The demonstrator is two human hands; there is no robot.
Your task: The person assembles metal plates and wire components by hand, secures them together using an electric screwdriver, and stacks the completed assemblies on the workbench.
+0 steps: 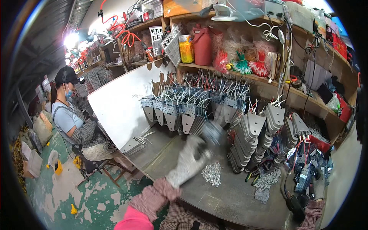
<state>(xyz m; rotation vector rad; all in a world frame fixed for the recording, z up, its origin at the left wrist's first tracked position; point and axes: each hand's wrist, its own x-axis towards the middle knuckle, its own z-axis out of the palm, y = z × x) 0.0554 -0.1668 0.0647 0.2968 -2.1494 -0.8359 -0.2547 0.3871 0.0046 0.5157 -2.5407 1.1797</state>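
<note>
My left hand, in a pale grey glove, reaches over the metal table. Its fingertips are smeared by motion, with a dark gap between thumb and fingers. Right beside them is a blurred blue-grey part; whether the hand grips it I cannot tell. Behind stand rows of grey metal plates with blue perforated strips and thin wires. To the right of the glove lies a heap of small silvery fasteners. My right sleeve shows at lower right, near a black corded tool; the hand itself is almost wholly hidden.
Stacked grey plates stand on the right, by a pile of screws and wired blue parts. Loose plates lie at left, against a white board. A seated person works beyond it. Shelves hold a red flask.
</note>
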